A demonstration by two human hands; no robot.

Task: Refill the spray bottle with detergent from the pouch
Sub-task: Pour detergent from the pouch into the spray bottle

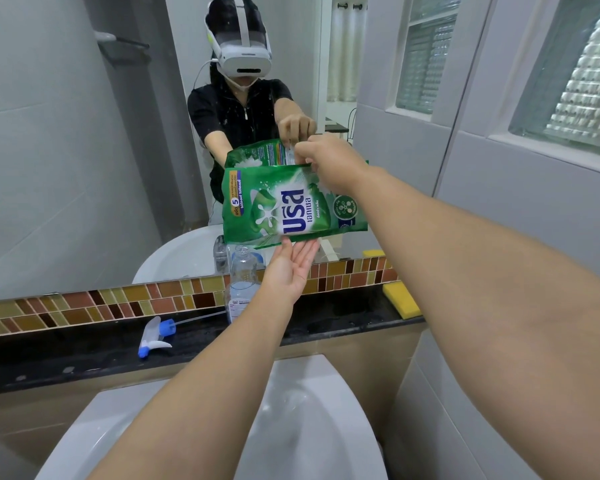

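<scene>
Pouch raised over the open bottle, pouring not yet visible.

We hold the green detergent pouch on its side, right hand fingers pinching its top edge, left hand flat and released beneath its lower edge. The spray bottle stands uncapped on the dark worktop just below; its sprayer head lies off to the left. Filling and recapping remain, we judge.

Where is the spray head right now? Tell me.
In the head view, the spray head lies on the dark counter ledge, lower left, left of the open spray bottle.
</scene>
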